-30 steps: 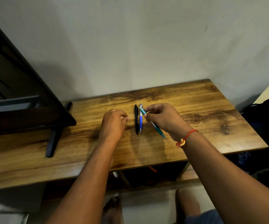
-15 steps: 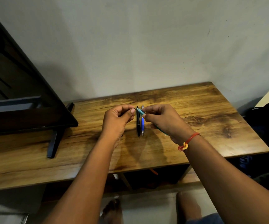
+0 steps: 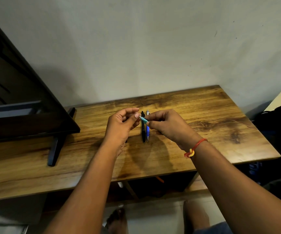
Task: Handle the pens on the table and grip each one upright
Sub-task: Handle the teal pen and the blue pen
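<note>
A black pen point(image 3: 143, 130) and a blue pen point(image 3: 147, 130) lie side by side on the wooden table point(image 3: 204, 132), pointing towards me. Above them my right hand point(image 3: 168, 126) pinches a teal pen point(image 3: 144, 119), of which only a short end shows between the two hands. My left hand point(image 3: 122, 125) is raised beside it, its thumb tip touching the teal pen's end. The rest of the teal pen is hidden inside my right hand.
A dark television point(image 3: 18, 102) on a black foot point(image 3: 55, 149) stands on the left part of the table. The wall is close behind. The table's right edge lies near dark bags point(image 3: 278, 125). My feet show under the front edge.
My left hand has risen from the table and come to the teal pen's end. My right hand has drawn the teal pen up, so less of it shows.
</note>
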